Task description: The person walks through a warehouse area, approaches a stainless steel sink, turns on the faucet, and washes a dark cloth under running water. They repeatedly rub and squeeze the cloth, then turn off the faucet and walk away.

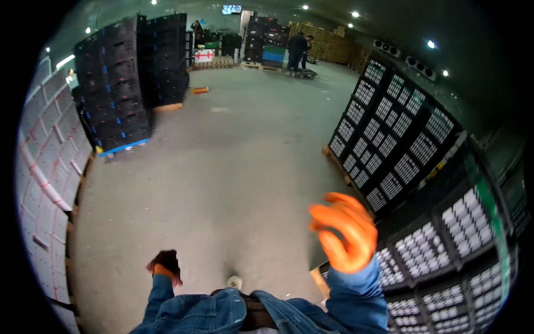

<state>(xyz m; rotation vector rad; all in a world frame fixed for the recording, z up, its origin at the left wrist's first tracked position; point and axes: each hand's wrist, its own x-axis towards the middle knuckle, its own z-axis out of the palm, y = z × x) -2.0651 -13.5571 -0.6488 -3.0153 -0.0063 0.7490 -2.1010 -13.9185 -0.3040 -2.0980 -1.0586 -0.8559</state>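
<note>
My right hand (pixel 346 231), in an orange glove, is raised in front of me at the right. Its fingers are bent, with a gap between them and the thumb, and nothing shows inside. Closest to it is a stack of black slatted crates (pixel 423 245) at the lower right; I see no grip on the crates. My left hand (pixel 166 267) hangs low at the left above the floor. It looks dark, with orange at the wrist, and is blurred, so its fingers and anything in them cannot be made out. Both arms wear blue denim sleeves.
Pale wrapped boxes (pixel 47 195) are stacked along the left edge. Beyond them rise tall black crate stacks (pixel 114 83). Another crate stack (pixel 386 128) stands on a pallet at right. Far off, people (pixel 296 50) stand beside a low cart. Grey concrete floor (pixel 217 161) runs between.
</note>
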